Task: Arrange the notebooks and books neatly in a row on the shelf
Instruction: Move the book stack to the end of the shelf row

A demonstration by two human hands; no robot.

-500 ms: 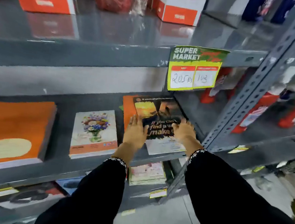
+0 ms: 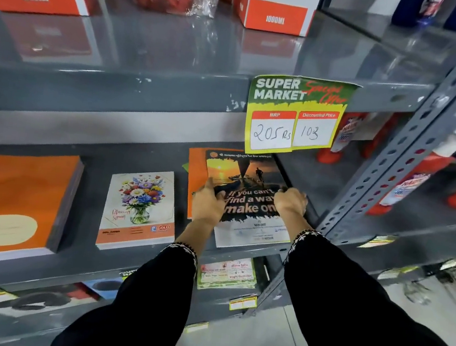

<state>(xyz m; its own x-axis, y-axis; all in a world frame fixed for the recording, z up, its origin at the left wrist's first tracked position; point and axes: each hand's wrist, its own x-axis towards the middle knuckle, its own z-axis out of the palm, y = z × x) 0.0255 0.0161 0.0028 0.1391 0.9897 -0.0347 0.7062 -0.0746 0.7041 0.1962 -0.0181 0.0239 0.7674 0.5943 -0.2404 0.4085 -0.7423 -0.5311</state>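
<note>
At the far left of the grey shelf (image 2: 87,259) lay a thick orange notebook stack (image 2: 13,201), squared to the front edge, and just beside it, with a gap between, the flower-cover notebook stack (image 2: 139,208) stood equally straight. Further right an orange book (image 2: 196,174) showed only as a strip, because the sunset-cover book (image 2: 246,175) lay on top of it, turned slightly askew and with its pale lower edge reaching out past the shelf lip. The left hand (image 2: 207,203) pressed on that cover's left side, thumb and fingers curled at the margin; whether they pinched the edge or merely pushed flat could not be told. The right hand (image 2: 290,202) rested on the cover's right side, its fingers bent over the right margin, seemingly holding the book by that edge. So the book lay directly under both hands, between them, near the upright post (image 2: 395,153) at the right end of the bay. The likely trouble from here was that the overhanging top book would slide forward off the shelf if the hands let go before pushing it back, since its glossy cover probably slipped easily on the book beneath. A hard push to square it might also drag the orange book askew, or jam the corner against the post.
</note>
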